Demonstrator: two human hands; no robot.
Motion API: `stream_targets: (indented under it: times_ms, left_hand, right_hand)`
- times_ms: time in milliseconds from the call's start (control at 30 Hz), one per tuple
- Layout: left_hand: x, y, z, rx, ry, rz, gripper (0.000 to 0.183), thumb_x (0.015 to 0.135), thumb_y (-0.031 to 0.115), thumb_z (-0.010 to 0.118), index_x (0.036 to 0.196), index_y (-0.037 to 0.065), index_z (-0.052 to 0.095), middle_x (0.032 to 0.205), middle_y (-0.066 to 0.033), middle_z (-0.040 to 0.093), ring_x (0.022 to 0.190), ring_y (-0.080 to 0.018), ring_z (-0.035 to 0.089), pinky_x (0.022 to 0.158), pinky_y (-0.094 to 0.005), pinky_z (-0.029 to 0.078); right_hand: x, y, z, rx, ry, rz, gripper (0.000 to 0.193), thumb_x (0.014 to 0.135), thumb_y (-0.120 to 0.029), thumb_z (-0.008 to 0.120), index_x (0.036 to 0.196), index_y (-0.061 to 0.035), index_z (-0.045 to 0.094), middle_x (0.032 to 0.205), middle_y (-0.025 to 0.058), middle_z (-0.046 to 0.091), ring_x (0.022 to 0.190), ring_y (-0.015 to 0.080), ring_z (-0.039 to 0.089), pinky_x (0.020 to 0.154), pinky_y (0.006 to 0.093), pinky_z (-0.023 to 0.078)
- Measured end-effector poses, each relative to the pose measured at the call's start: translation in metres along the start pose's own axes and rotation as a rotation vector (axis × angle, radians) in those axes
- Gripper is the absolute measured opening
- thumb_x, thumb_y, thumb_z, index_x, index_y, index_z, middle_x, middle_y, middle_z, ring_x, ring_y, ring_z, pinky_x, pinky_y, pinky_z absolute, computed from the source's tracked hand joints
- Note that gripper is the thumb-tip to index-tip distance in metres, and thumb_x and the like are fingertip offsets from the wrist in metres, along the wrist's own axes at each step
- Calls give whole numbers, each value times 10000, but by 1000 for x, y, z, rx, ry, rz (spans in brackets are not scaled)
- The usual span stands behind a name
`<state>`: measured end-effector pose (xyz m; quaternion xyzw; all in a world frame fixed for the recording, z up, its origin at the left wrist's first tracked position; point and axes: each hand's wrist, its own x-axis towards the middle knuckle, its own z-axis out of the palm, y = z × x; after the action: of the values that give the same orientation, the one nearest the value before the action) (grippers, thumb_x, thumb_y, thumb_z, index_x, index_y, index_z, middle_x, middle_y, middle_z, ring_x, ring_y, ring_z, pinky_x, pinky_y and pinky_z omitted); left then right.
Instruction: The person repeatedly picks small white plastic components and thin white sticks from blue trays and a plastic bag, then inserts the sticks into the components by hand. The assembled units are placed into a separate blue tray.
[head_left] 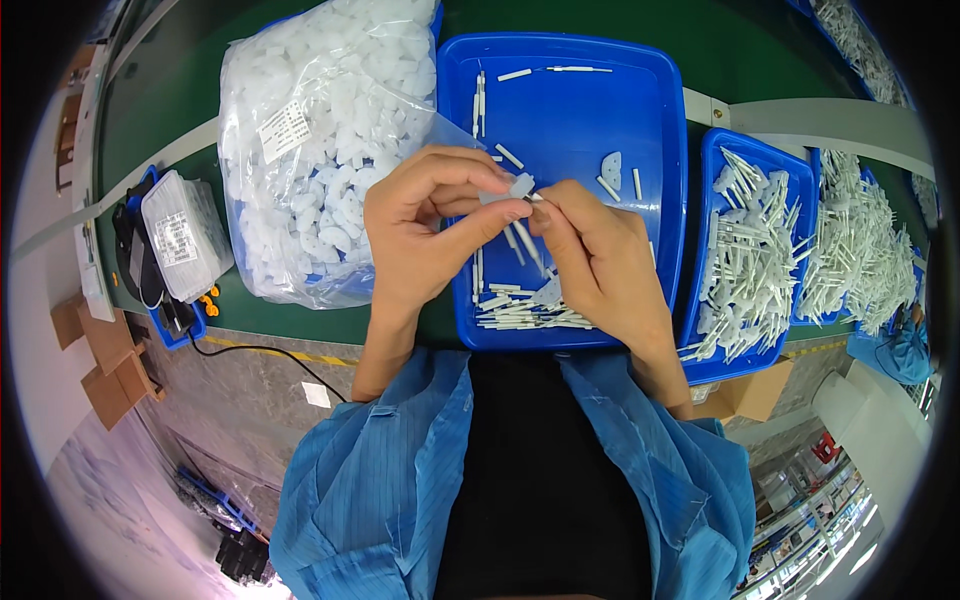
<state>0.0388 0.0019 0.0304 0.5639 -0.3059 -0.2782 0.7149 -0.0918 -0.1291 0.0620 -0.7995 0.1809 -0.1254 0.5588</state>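
Blue plastic forms the large tray on the green counter in the head view. Above the tray, the left hand pinches a translucent white piece between thumb and fingers, while the right hand grips a small white tip beside that piece. Short white sticks pile along the tray's near edge; left of it lies a clear bag, right of it a smaller bin.
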Motion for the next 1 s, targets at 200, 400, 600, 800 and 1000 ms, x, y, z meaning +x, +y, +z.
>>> stream_targets:
  times_ms: [200, 400, 600, 800, 1000]
  left_hand:
    - [-3, -12, -3, -116, -10, 143, 249, 711, -96, 817, 926, -56, 698, 973, -163, 686, 879, -223, 703, 781, -299, 585]
    - [-4, 0, 8, -121, -15, 186, 259, 682, -29, 852, 894, -44, 705, 942, -166, 692, 857, -241, 701, 769, -316, 567]
    - [1, 4, 12, 24, -40, 264, 258, 679, -7, 861, 885, -38, 709, 920, -164, 700, 830, -234, 709, 733, -307, 570]
    - [4, 9, 17, 191, -163, 371, 385, 649, 122, 901, 913, -18, 659, 921, -151, 677, 823, -269, 692, 710, -350, 584]
    - [7, 21, 32, 373, -198, 409, 460, 643, 84, 900, 1032, -39, 687, 1004, -198, 697, 860, -319, 724, 739, -386, 613]
  right_hand:
    - [-10, 9, 0, 605, -216, 183, 154, 1036, -143, 513, 974, -22, 586, 802, 57, 614, 684, 146, 610, 611, 270, 459]
    - [-16, 4, -2, 678, -189, 116, 161, 1040, -147, 510, 982, -23, 595, 829, 41, 620, 686, 126, 614, 619, 258, 466]
    - [-16, 6, 0, -66, 114, -261, 90, 943, -92, 640, 964, -15, 599, 675, 62, 596, 534, 202, 607, 489, 312, 466]
    - [-24, 13, 5, -306, 313, -454, 168, 865, -103, 719, 948, -20, 599, 622, 62, 563, 488, 222, 576, 437, 334, 438]
    - [-28, 23, -20, -286, 190, -479, 220, 800, -98, 740, 977, -31, 627, 773, 85, 583, 628, 254, 572, 546, 368, 453]
